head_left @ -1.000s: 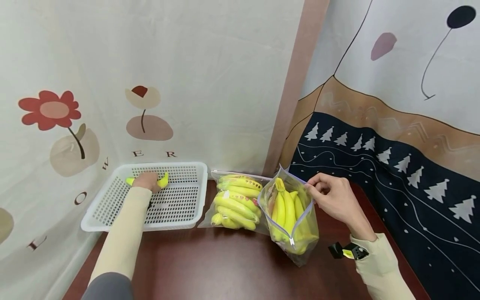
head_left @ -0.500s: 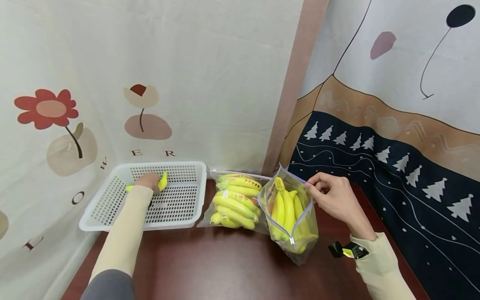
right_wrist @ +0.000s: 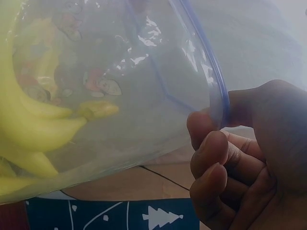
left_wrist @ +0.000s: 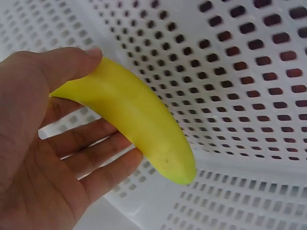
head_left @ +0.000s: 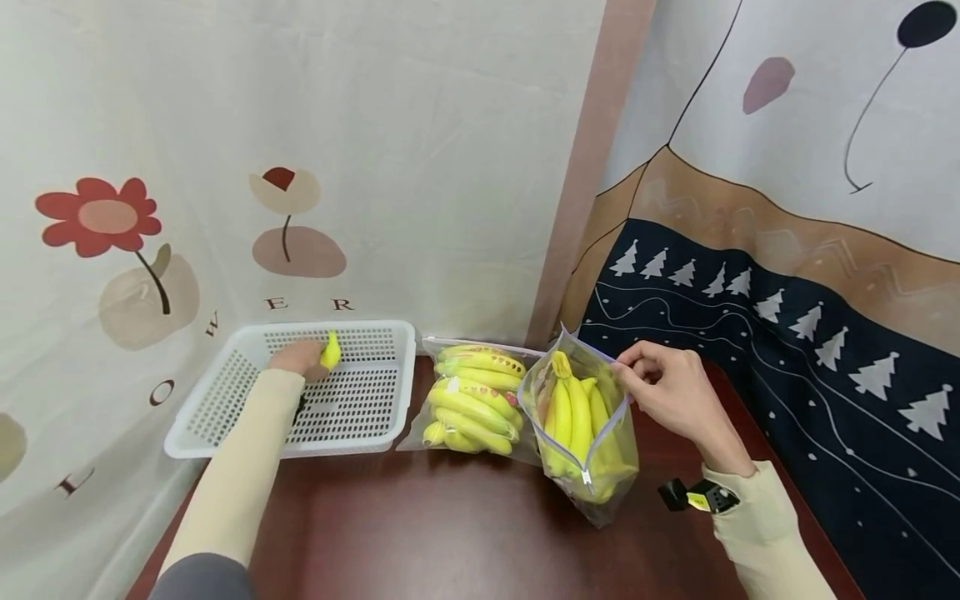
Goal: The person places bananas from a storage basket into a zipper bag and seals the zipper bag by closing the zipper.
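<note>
My left hand (head_left: pixel 298 358) holds a single yellow banana (left_wrist: pixel 139 120) between thumb and fingers, inside the white perforated basket (head_left: pixel 401 392). In the left wrist view the banana's blunt greenish end points away from the palm, close by the basket wall. With thumb and forefinger my right hand (head_left: pixel 671 392) pinches the purple-edged rim of a clear zip bag (head_left: pixel 626 467). This bag stands with its mouth spread and its white slider at the front. Several bananas (head_left: pixel 573 417) fill it, stems upward.
Between basket and open bag lies another clear zip bag (head_left: pixel 416 429), packed with bananas (head_left: pixel 472 404). Everything stands on a dark red-brown table (head_left: pixel 390 533). A pale printed curtain (head_left: pixel 435 167) rises right behind, and a navy tree-patterned cloth (head_left: pixel 750 375) hangs along the right side.
My left hand has lifted slightly and turned the banana, whose tip now points more upward. The right hand keeps its pinch on the bag rim.
</note>
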Motion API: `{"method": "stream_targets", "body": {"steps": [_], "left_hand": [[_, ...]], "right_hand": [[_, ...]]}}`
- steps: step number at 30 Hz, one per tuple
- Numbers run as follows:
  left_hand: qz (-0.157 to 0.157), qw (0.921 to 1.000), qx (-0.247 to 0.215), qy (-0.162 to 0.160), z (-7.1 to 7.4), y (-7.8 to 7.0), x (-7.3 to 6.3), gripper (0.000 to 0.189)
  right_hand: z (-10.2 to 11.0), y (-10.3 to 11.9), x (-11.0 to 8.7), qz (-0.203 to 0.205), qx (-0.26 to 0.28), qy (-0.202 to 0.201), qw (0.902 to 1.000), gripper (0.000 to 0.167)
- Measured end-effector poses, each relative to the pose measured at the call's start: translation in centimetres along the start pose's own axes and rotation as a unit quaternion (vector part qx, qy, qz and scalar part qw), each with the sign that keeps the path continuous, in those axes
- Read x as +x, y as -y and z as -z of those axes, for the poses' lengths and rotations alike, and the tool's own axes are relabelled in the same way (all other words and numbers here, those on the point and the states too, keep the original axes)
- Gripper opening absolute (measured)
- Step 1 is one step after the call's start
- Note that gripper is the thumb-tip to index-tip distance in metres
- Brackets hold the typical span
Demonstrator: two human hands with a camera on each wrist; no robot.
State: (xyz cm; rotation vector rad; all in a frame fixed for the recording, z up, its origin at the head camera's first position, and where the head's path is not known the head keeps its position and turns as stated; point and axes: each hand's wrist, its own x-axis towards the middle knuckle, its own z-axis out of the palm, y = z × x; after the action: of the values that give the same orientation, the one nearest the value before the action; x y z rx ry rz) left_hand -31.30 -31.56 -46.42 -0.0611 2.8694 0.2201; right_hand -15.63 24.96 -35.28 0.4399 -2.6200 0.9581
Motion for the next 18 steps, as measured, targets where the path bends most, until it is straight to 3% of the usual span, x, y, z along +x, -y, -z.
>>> {"method": "stream_targets", "body": {"steps": [7, 11, 18], "left_hand": [[-0.030, 0.9994, -0.012, -0.015, 1.5, -0.4, -0.7, 0.046], [-0.051, 0.9983, -0.025, -0.016, 2.1, -0.9, -1.4, 0.043], [-0.086, 0.9932, -0.055, -0.057, 3.2, -3.3, -3.2, 0.036]], "right_hand": [[-0.1, 0.0, 0.0, -0.004, 0.013, 0.004, 0.9999, 0.008], [-0.2, 0.1, -0.1, -0.009, 0.015, 0.006, 0.9998, 0.008], [-0.1, 0.0, -0.2, -0.005, 0.011, -0.002, 0.9999, 0.008]]}}
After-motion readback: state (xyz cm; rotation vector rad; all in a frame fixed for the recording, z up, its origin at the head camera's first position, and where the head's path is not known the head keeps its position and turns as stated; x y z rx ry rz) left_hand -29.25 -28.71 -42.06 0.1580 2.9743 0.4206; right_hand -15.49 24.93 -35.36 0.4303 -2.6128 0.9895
